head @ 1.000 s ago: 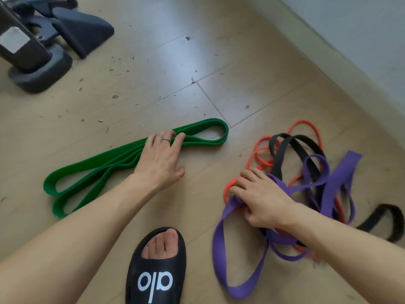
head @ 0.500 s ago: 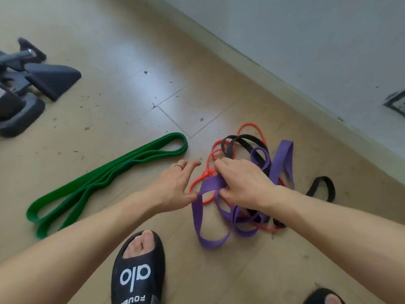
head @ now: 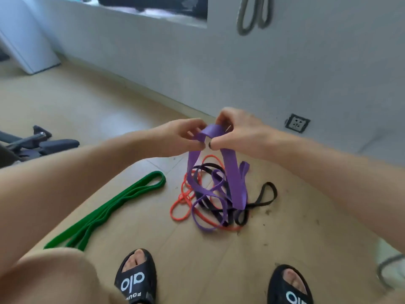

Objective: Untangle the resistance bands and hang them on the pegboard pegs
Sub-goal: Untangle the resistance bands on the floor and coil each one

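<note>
A wide purple band (head: 232,176) is lifted at its top loop above a tangle on the floor. My left hand (head: 182,134) and my right hand (head: 236,130) both pinch that loop, close together. Below them the purple band stays wound with a thin orange band (head: 182,207) and a black band (head: 265,198) on the floor. A green band (head: 114,207) lies folded and separate to the left. A grey band (head: 252,16) hangs on the wall at the top; its peg is out of view.
The wall (head: 219,73) runs close behind the tangle, with a socket (head: 297,123) low on it. Dark exercise equipment (head: 39,143) stands at the left. My two black slippers (head: 135,279) are at the bottom. A white cabinet (head: 26,40) stands far left.
My left hand left the green band and joined the right on the purple band. Both hands raised its loop off the floor, and the view tilted up toward the wall.
</note>
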The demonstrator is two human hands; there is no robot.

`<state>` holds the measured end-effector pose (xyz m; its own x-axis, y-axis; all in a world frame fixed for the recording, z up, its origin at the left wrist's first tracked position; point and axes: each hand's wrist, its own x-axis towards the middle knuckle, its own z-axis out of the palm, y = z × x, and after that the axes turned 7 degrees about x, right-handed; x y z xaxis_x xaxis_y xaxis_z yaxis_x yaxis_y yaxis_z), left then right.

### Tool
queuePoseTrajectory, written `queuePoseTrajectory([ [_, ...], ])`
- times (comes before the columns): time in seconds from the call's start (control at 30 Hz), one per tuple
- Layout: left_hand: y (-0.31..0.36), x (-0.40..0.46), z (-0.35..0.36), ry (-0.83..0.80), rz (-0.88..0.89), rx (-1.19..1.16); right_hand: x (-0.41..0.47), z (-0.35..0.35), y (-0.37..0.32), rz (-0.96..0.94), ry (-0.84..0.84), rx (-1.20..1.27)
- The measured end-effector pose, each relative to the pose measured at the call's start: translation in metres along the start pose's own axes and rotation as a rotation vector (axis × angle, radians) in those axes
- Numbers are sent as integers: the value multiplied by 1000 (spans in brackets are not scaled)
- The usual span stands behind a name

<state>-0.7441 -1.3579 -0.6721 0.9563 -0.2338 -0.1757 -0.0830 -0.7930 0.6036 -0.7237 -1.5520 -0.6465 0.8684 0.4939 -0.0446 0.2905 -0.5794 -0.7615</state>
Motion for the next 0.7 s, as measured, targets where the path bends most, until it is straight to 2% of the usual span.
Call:
queuePoseTrajectory([
  [0.13, 31, -1, 2, 149, 64, 117, -34, -18, 5, 49, 18, 182],
  [0.2, 42, -5, 12, 201, 113, 166, -49, -17, 19, 51, 63, 109],
  [0.3, 48, -16, 27, 191, 215, 229, -63, -17, 38, -10, 61, -160],
  [0.47, 44, -30, 29, 130, 196, 204, -68, -24, 44, -43, 69, -169],
  [0.57, 40, -31, 28, 159, 168, 101, -69, -23, 35, -14, 31, -38],
  [0.7, 38, -35, 31, 131, 126, -88, -65, -22, 22, 84, -12, 396],
])
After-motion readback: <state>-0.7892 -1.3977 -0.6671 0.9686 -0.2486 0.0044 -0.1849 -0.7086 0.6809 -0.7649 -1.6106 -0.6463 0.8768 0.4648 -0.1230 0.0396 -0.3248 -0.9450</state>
